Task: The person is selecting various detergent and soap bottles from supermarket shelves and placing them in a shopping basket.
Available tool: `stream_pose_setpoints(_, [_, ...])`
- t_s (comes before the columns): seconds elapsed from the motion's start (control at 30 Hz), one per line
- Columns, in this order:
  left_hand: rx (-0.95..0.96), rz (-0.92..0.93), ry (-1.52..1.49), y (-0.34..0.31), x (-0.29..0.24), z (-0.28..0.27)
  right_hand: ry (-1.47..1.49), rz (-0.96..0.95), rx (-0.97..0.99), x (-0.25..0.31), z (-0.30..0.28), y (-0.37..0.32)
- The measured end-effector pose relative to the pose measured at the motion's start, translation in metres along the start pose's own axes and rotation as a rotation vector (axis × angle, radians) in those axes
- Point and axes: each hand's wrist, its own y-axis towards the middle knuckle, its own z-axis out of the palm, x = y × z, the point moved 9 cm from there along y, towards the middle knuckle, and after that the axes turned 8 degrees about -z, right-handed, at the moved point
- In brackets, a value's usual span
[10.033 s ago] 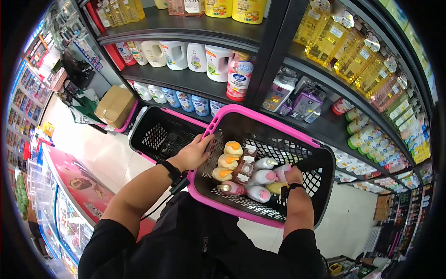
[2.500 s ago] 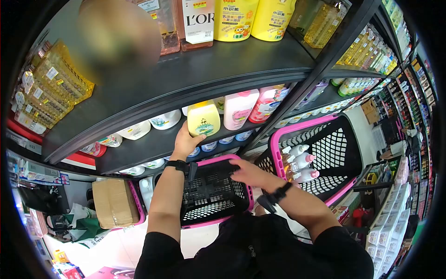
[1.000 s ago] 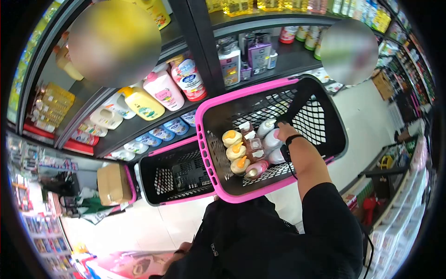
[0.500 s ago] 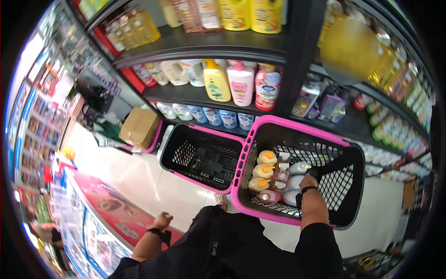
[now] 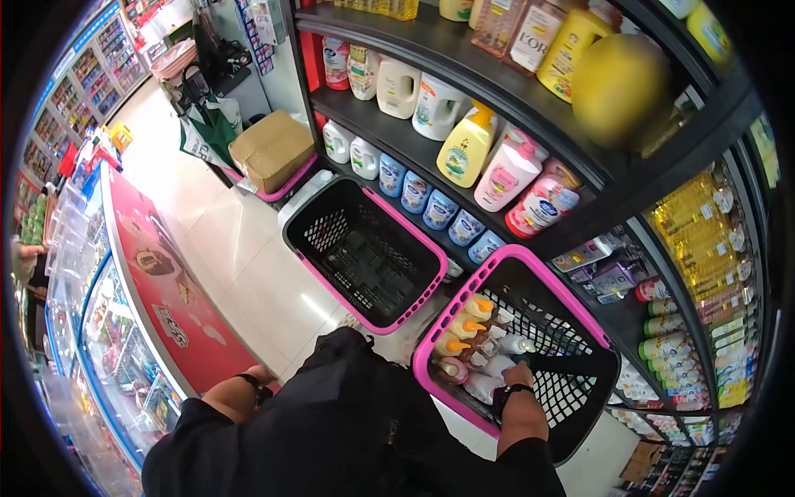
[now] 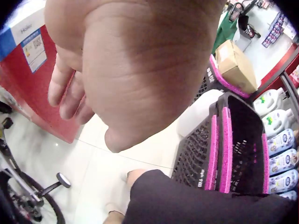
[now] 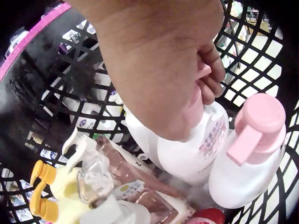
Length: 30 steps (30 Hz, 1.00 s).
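Inside the black basket with a pink rim (image 5: 423,386), my right hand (image 5: 518,375) grips the pink pump top of a white bottle (image 7: 189,156). A second white bottle with a pink pump (image 7: 245,179) stands beside it. Cream bottles with orange pumps (image 5: 469,325) and brownish clear bottles (image 7: 135,170) are packed at the basket's other end. My left hand (image 5: 263,376) hangs low at my side by the red counter, fingers loose and holding nothing; its palm fills much of the left wrist view.
Another black basket (image 5: 364,240) sits left of the full one, below the shelves. A yellow pump bottle (image 5: 465,153) and a pink one (image 5: 507,176) stand at the shelf's front. A cardboard box (image 5: 277,149) and a red counter (image 5: 170,290) lie to the left.
My left hand has let go of the yellow pump bottle on the shelf and dropped to my side. My right hand has moved into the full basket; its yellow bottle and a pink one are gone.
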Motion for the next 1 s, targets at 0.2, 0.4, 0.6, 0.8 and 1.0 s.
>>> stream_pose_setpoints(0.2, [-0.004,-0.133,-0.050,-0.028,-0.041,-0.107,-0.009,-0.047,-0.031,0.002,-0.050,-0.027])
stream_pose_setpoints(0.4, [-0.424,0.469,-0.069,-0.022,-0.216,-0.285,-0.071,-0.135,-0.209,0.062,-0.170,-0.122])
stream_pose_setpoints(0.6, [-0.365,1.079,-0.086,-0.183,-0.407,-0.390,-0.093,-0.194,-0.478,0.177,-0.334,-0.255])
stream_pose_setpoints(0.8, [0.155,1.458,-0.207,-0.318,-0.486,-0.376,0.266,-0.277,-0.562,0.275,-0.430,-0.327])
stream_pose_setpoints(1.0, [1.054,1.497,-0.646,-0.353,-0.481,-0.375,0.641,-0.440,-0.373,0.392,-0.433,-0.253])
